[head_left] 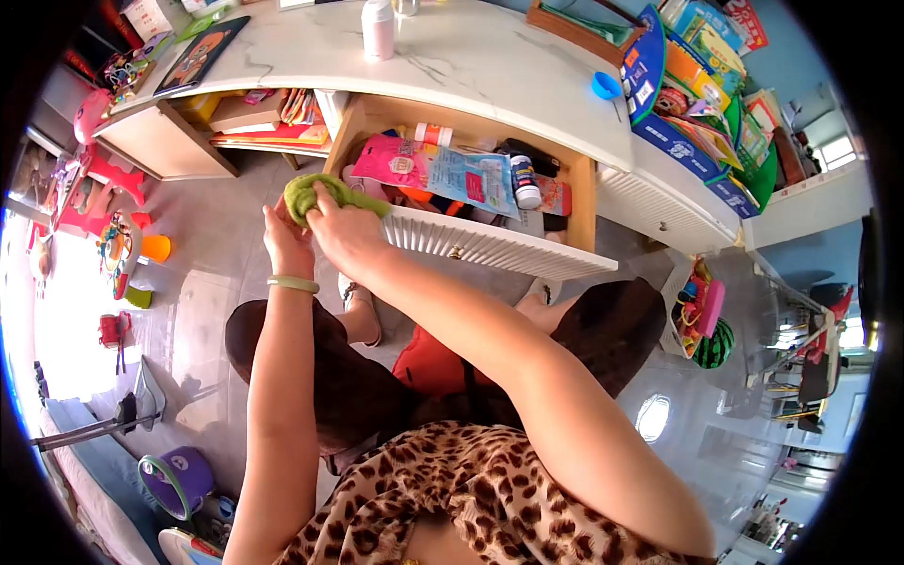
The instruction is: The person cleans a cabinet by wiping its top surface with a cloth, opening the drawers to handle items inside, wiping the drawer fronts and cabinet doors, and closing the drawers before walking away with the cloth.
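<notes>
A bunched green cloth point(306, 198) is held between my two hands at the left front corner of an open drawer point(582, 202). My left hand point(288, 235), with a pale bangle at the wrist, supports the cloth from below and the left. Fingers of my right hand point(347, 231) press into the cloth from above. Inside the drawer lie a pink packet point(391, 162), a blue packet point(471, 179), a dark bottle with a white cap point(524, 184) and a white-and-red tube point(433, 135).
Above the drawer stretches a marble-patterned counter point(282, 47) with a white bottle point(377, 33) and a blue cup point(605, 87). Books fill a blue rack point(659, 141) at right. A purple bucket point(184, 480) stands lower left, a toy basket point(673, 325) at right.
</notes>
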Demonstrator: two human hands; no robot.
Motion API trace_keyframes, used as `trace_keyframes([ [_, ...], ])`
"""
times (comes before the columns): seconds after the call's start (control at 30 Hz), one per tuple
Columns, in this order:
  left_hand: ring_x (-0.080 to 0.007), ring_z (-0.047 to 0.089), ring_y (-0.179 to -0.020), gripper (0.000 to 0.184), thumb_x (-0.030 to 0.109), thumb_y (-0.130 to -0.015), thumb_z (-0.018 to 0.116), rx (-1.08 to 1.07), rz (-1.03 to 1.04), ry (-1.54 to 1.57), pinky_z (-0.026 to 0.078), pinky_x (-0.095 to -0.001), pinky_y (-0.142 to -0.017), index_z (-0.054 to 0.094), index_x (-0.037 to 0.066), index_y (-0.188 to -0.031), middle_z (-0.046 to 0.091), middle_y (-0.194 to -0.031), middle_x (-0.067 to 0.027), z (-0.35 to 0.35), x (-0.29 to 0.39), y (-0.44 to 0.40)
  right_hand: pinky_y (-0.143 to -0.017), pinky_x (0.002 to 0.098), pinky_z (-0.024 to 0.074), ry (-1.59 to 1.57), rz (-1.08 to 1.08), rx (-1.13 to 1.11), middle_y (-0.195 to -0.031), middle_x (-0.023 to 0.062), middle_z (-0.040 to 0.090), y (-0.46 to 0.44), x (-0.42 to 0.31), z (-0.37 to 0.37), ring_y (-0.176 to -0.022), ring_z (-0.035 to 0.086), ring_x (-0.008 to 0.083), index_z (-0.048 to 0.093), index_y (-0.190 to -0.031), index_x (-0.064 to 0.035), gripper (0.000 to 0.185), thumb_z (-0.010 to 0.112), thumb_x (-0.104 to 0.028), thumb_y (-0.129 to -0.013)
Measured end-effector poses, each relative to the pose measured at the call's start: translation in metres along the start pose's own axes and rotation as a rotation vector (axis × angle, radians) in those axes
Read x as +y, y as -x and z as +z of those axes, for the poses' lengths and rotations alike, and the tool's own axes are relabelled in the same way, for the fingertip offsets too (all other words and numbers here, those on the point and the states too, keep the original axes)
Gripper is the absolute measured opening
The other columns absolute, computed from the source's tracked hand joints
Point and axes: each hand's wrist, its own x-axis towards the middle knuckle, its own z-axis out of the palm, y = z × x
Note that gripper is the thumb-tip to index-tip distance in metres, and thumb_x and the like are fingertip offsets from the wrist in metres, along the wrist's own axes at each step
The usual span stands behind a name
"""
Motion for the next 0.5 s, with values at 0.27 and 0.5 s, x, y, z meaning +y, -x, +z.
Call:
trace_keyframes([
  [0.27, -0.0158, 0.043, -0.117, 0.053, 0.050, -0.095, 0.026, 0.042, -0.019, -0.197, 0.024, -0.0389, -0.092, 0.044, 0.015, -0.130, 0.056, -0.125, -0.0001, 0.016, 0.008, 0.010, -0.057, 0.0394, 0.0519, 0.066, 0.151, -0.014, -0.134, 0.0161, 0.043, 0.132, 0.079, -0.079, -0.067, 0.064, 0.0275, 0.056, -0.101, -0.0058, 0.024, 0.051, -0.007, -0.078],
  [0.5, -0.0147, 0.041, -0.117, 0.052, 0.048, -0.095, 0.024, 0.077, 0.031, -0.262, 0.013, -0.0488, -0.099, 0.046, 0.015, -0.129, 0.055, -0.125, 0.0008, 0.028, 0.007, 0.008, -0.062, 0.0443, 0.0507, 0.226, 0.620, -0.025, -0.120, 0.0082, 0.053, 0.269, 0.152, -0.140, -0.075, 0.062, 0.0336, 0.056, -0.106, -0.0104, 0.028, 0.055, -0.009, -0.077],
])
